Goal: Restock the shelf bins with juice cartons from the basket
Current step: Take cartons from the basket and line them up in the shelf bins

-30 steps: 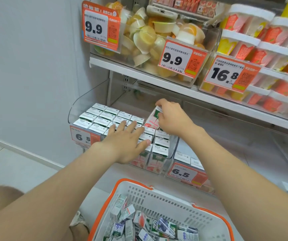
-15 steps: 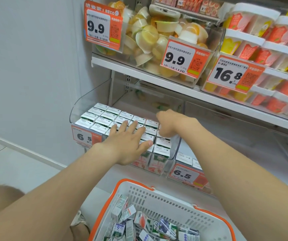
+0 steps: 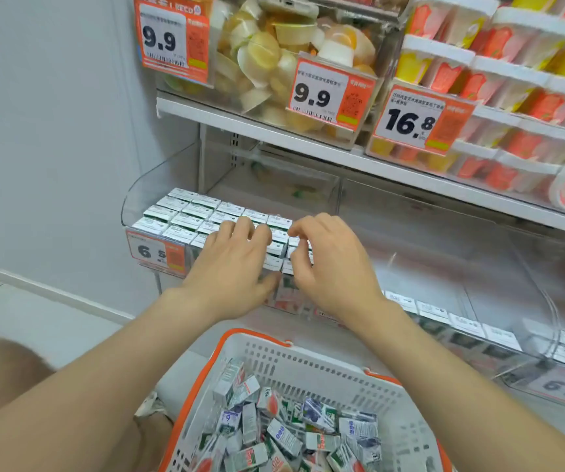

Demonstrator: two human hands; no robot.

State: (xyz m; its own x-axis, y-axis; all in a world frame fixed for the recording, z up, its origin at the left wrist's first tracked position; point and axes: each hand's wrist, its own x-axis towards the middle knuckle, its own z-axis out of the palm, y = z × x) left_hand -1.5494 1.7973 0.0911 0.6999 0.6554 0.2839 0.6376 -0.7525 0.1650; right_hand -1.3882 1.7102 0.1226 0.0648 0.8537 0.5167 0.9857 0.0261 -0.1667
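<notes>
Basket point(image 3: 308, 366): loose juice cartons point(image 3: 284, 434) heaped inside.
Left hand point(image 3: 237, 274): grip apart, flat on shelved cartons point(image 3: 189, 216).
Right hand point(image 3: 328, 267): grip loosely curled, apparently empty.
Bin point(image 3: 145, 185): nearly full.
Risk: uneven pressing could tip front cartons over the lip.

Left bin point(image 3: 145, 189) on the lower shelf, packed cartons point(image 3: 192, 212) in rows inside. Left hand point(image 3: 237, 270) lies on their tops, right hand point(image 3: 334, 267) just beside it. Right bin point(image 3: 444, 260) adjoins, a carton row point(image 3: 463, 324) along its front. Basket point(image 3: 308, 357) in front, below, with loose cartons point(image 3: 284, 434) in it. Cup bin point(image 3: 264, 63) on the upper shelf point(image 3: 274, 131).
</notes>
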